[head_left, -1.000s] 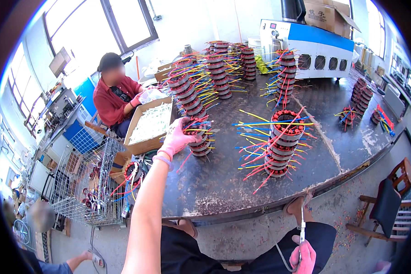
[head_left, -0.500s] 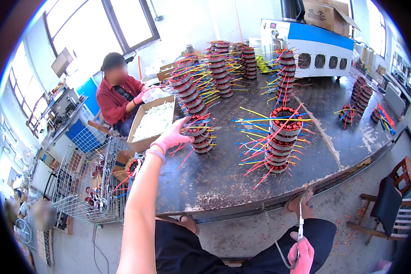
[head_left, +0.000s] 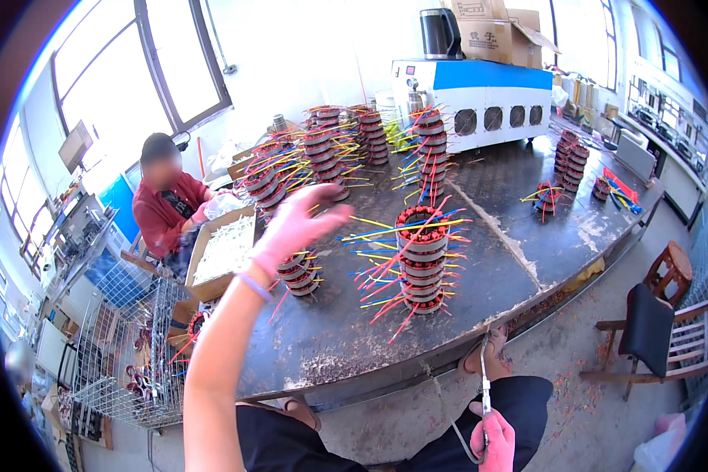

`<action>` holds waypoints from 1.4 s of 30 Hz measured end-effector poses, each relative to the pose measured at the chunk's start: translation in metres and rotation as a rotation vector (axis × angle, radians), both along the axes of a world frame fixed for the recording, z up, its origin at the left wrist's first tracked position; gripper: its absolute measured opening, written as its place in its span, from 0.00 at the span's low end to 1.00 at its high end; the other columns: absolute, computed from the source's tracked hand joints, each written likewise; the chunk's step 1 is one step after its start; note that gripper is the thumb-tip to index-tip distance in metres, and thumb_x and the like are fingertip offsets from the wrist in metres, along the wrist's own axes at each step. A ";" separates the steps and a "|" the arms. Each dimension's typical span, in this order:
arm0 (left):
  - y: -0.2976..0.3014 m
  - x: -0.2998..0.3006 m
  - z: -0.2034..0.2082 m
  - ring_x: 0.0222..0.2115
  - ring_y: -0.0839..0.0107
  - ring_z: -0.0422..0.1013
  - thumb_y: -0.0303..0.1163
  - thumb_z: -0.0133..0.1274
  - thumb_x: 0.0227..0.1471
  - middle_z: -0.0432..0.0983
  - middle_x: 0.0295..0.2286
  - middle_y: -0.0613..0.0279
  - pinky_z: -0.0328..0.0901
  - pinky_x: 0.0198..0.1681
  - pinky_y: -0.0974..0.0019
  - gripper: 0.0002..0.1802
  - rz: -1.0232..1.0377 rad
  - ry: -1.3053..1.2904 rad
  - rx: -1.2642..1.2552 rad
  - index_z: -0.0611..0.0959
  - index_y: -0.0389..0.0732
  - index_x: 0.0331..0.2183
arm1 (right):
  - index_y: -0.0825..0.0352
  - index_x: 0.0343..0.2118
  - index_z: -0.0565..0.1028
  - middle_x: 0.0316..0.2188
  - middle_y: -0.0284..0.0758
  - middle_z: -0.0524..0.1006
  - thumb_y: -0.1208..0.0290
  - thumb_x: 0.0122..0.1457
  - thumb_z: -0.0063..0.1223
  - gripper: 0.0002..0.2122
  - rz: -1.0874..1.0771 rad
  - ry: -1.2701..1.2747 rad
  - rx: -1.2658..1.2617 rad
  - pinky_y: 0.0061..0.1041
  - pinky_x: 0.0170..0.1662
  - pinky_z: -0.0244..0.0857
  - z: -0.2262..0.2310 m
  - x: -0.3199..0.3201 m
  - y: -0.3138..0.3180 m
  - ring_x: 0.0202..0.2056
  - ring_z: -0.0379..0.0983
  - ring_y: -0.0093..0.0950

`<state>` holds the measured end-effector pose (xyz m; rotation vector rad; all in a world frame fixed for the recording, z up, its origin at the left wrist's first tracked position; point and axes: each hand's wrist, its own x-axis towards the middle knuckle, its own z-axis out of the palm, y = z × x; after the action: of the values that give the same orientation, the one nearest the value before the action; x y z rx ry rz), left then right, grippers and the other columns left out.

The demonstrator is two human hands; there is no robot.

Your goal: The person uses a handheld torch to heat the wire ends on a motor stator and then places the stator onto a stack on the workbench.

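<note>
My left hand (head_left: 299, 230), in a pink glove, is raised with its fingers spread and nothing in them. It hangs in front of a stack of wound motor stators (head_left: 297, 275) and hides part of it. Just to the right stands another stator stack (head_left: 423, 263), with red, blue and yellow wire ends sticking out all round; my fingertips are near its yellow and blue wires. Low at the right, over my lap, my gloved right hand (head_left: 493, 440) is closed round a thin metal tool (head_left: 486, 389) with long slender arms; its exact kind is unclear.
More stator stacks (head_left: 322, 149) stand farther back on the dark table (head_left: 354, 330). A person in red (head_left: 169, 204) sits at the left by a carton of white pieces (head_left: 226, 250). A wire cage (head_left: 126, 346) stands left, a chair (head_left: 653, 330) right, a blue-white machine (head_left: 480, 106) behind.
My left hand has come away from the left stator stack and moved right, toward the wires of the middle stack. The view has turned right. My right hand still grips the tool.
</note>
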<state>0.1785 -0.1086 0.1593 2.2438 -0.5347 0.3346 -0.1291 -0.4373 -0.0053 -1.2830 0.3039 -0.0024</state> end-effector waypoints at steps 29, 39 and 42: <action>0.114 -0.182 -0.155 0.57 0.51 0.63 0.51 0.73 0.28 0.71 0.51 0.50 0.54 0.64 0.53 0.56 0.064 0.146 0.339 0.70 0.34 0.57 | 0.72 0.57 0.70 0.20 0.23 0.67 0.63 0.68 0.48 0.20 0.569 0.310 0.099 0.14 0.22 0.45 0.023 -0.011 0.080 0.19 0.56 0.12; 0.098 -0.181 -0.183 0.59 0.42 0.58 0.58 0.70 0.36 0.63 0.56 0.41 0.53 0.64 0.48 0.58 0.118 0.065 0.359 0.66 0.31 0.59 | 0.72 0.54 0.70 0.21 0.22 0.64 0.65 0.69 0.48 0.17 0.572 0.396 0.051 0.15 0.27 0.49 0.005 -0.005 0.106 0.22 0.57 0.13; 0.087 -0.183 -0.182 0.60 0.43 0.57 0.58 0.69 0.36 0.63 0.57 0.41 0.53 0.64 0.48 0.58 0.183 0.080 0.416 0.66 0.30 0.59 | 0.73 0.55 0.70 0.21 0.22 0.64 0.65 0.69 0.47 0.18 0.604 0.411 0.050 0.15 0.27 0.50 0.003 -0.001 0.111 0.23 0.57 0.13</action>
<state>-0.0044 -0.0211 -0.0228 2.7055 -0.3826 0.2402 -0.1296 -0.3265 -0.0023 -1.2780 0.2525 0.7846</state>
